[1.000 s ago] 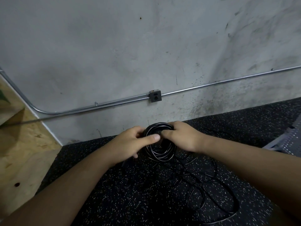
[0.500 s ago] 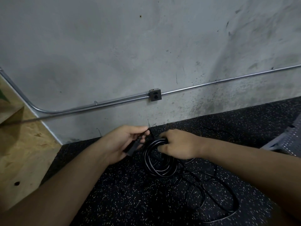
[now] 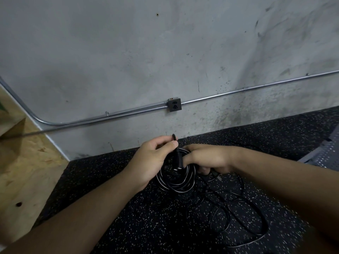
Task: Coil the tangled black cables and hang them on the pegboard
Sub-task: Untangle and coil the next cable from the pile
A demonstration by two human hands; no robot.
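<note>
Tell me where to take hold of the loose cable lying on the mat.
Pinch the loose cable from above, on the strand nearest the coil held by the right hand. It lies flat in overlapping loops on the mat, so one strand likely lifts free there.

Head-worn wide view, angled forward and down, facing wall (image 3: 128, 52)

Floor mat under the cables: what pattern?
The black rubber floor mat is flecked white; head view.

Workshop or utility room, bare concrete wall (image 3: 128, 52), exposed conduit (image 3: 238, 91), rubber flooring (image 3: 146, 226)
</note>
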